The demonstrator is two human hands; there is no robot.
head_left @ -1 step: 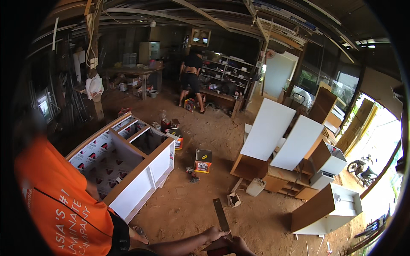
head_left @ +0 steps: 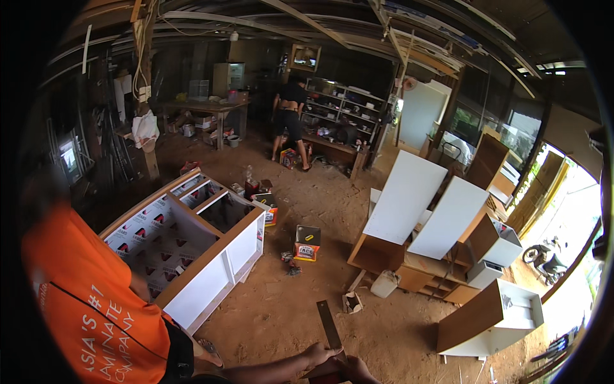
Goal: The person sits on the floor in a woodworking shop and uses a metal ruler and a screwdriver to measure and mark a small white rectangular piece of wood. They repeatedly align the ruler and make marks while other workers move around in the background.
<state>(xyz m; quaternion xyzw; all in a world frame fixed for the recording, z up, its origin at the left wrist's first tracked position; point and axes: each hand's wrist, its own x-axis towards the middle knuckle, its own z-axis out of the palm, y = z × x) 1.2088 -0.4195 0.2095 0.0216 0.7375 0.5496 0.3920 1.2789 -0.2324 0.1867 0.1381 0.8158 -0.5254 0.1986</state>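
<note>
Low in the view, my left hand (head_left: 320, 354) pinches a long, flat metal strip (head_left: 330, 325) with a small hole near its far end. The strip points up and away over the dirt floor. Beside it, my right hand (head_left: 353, 369) is closed around the strip's near end, partly cut off by the lower edge. Under my hands shows a reddish-brown flat piece (head_left: 325, 370); its kind cannot be made out.
A person in an orange shirt (head_left: 109, 301) stands close on the left, by a white cabinet frame (head_left: 211, 288) lying down. Cans (head_left: 307, 243) stand mid-floor. Cabinets and white panels (head_left: 404, 198) fill the right. Another person (head_left: 291, 121) bends near the back shelves.
The whole view has shifted very slightly. My hands and the metal strip keep nearly the same pose.
</note>
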